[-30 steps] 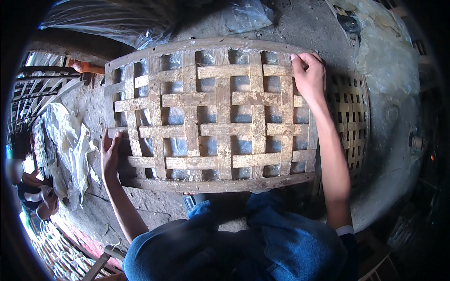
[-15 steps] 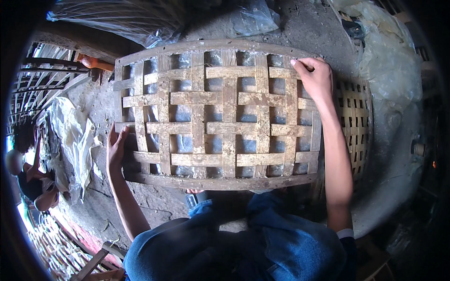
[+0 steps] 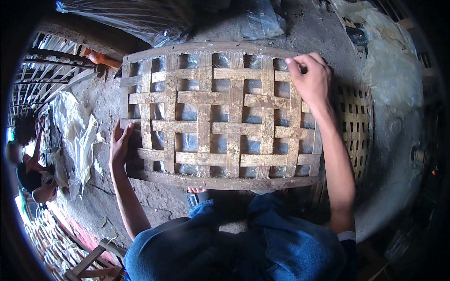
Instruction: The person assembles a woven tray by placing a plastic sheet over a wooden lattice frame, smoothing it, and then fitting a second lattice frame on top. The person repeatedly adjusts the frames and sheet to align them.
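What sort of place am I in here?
Likely a rough workshop or shed: a woven lattice panel is in front of the person, another lattice panel is to its right, and crumpled pale sheeting shows at left beside a worn grey floor.

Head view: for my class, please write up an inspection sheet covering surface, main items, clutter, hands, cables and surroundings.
Surface: grey, worn floor, littered with small specks.
Main items: woven slat panel in a wooden frame; a second woven panel to its right, finer in weave.
Clutter: clear plastic beyond the panel; crumpled white sheeting to the left.
Hands: left hand at the panel's left edge; right hand, fingers curled, by its far right corner; firmness of either grip unclear.
Cables: nothing seen.
Surroundings: slatted rack and another person at far left.
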`<state>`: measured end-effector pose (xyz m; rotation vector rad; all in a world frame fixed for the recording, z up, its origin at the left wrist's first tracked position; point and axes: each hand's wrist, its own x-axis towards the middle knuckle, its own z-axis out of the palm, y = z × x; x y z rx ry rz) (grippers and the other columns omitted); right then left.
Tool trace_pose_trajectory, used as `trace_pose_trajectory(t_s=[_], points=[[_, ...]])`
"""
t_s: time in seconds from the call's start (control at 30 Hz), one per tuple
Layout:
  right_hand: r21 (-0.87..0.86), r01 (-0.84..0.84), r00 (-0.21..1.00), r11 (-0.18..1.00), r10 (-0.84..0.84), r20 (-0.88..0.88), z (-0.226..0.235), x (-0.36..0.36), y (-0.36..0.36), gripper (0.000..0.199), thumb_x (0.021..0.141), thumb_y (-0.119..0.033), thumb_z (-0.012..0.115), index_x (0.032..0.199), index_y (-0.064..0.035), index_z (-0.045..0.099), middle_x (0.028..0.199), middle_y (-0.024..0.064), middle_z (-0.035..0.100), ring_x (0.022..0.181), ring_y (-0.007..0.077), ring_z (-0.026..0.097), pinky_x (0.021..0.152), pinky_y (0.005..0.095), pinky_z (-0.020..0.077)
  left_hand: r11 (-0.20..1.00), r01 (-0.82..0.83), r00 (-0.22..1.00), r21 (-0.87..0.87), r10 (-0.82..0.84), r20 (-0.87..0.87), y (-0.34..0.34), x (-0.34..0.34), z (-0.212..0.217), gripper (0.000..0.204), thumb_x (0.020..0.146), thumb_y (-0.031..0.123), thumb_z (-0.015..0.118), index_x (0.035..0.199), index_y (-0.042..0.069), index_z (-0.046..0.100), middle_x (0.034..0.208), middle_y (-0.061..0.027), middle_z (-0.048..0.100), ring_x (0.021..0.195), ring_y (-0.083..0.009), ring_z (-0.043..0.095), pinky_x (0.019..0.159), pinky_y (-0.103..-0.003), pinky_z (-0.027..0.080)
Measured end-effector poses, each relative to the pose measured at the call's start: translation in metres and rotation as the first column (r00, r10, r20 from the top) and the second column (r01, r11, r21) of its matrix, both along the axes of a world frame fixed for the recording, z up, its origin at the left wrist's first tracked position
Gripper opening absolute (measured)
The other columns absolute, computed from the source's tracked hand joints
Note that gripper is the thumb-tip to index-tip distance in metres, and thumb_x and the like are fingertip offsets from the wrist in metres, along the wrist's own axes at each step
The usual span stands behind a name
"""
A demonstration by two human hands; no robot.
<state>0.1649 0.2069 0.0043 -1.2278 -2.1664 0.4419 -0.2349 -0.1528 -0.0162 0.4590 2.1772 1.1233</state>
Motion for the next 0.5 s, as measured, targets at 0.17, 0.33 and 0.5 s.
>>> trace_pose_trajectory(t_s=[0.17, 0.33, 0.5], points=[[0.065, -0.051, 0.965, 0.997, 0.032, 0.261, 0.006, -0.039, -0.014, 0.034, 0.089, -0.042, 0.079, 0.085, -0.0085, 0.078, 0.094, 0.0088, 0.072, 0.082, 0.0228, 0.067, 0.107, 0.0632, 0.0348, 0.999, 0.033, 0.999, 0.002, -0.033, 0.004, -0.008, -0.012, -0.011, 0.089, 0.097, 0.029, 0.076, 0.159, -0.01, 0.025, 0.156, -0.0214, 0.046, 0.141, -0.0237, 0.048, 0.119, -0.035, 0.035], [0.027, 0.045, 0.896, 0.999, -0.052, 0.44, 0.024, -0.061, -0.018, 0.038, 0.089, -0.042, 0.08, 0.085, -0.0038, 0.078, 0.09, 0.0116, 0.074, 0.084, 0.0262, 0.07, 0.109, 0.0653, 0.0344, 0.997, 0.044, 0.999, 0.066, -0.045, 0.007, -0.003, -0.003, -0.006, 0.083, 0.097, 0.029, 0.076, 0.156, -0.009, 0.033, 0.15, -0.0178, 0.053, 0.137, -0.0218, 0.051, 0.116, -0.034, 0.038], [-0.04, 0.103, 0.955, 0.994, -0.088, 0.282, 0.015, -0.062, -0.021, 0.034, 0.089, -0.037, 0.081, 0.077, -0.0056, 0.077, 0.074, 0.0102, 0.073, 0.067, 0.0216, 0.067, 0.085, 0.0489, 0.0479, 0.995, 0.084, 0.996, 0.052, -0.085, 0.012, -0.009, -0.006, -0.004, 0.068, 0.097, 0.027, 0.076, 0.147, -0.008, 0.047, 0.135, -0.0114, 0.065, 0.125, -0.0171, 0.058, 0.109, -0.031, 0.043]])
